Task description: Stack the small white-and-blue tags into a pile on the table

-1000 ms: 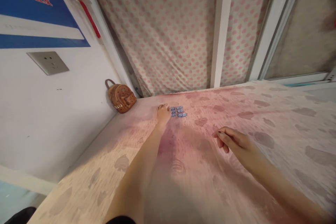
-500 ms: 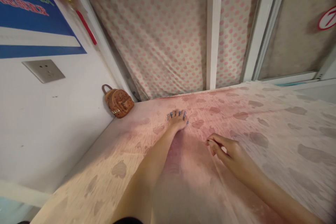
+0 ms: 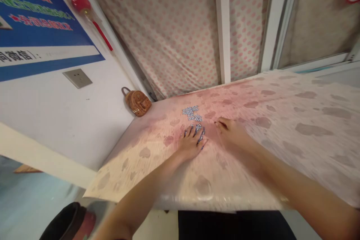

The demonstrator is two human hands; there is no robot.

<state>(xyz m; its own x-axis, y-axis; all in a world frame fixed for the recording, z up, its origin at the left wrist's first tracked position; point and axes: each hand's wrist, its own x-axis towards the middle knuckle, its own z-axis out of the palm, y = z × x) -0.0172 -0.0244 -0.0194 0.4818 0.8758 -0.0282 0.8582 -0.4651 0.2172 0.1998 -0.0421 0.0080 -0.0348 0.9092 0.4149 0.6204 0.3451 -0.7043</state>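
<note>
My left hand (image 3: 192,145) lies palm down with its fingers spread on the pinkish patterned tablecloth (image 3: 244,185). Small blue-and-white striped pieces (image 3: 198,127) show between and around its fingers. Just beyond the fingertips lies a larger flat cluster of the same pieces (image 3: 190,112), packed close together. To the right, my right hand (image 3: 228,129) is closed in a pinch low over the cloth, apart from the pieces. Whatever its fingertips hold, if anything, is too small to name.
A small brown backpack-shaped bag (image 3: 138,103) stands at the table's back left corner against the wall. A wall socket (image 3: 78,78) and a blue poster (image 3: 45,33) are above. Dotted curtains (image 3: 168,37) hang behind the table. Something black and pink (image 3: 69,223) is at lower left.
My left hand has drawn back toward me, and the cluster of pieces beyond it now shows. My right hand sits nearer the left one. The view has shifted, showing the table's front edge.
</note>
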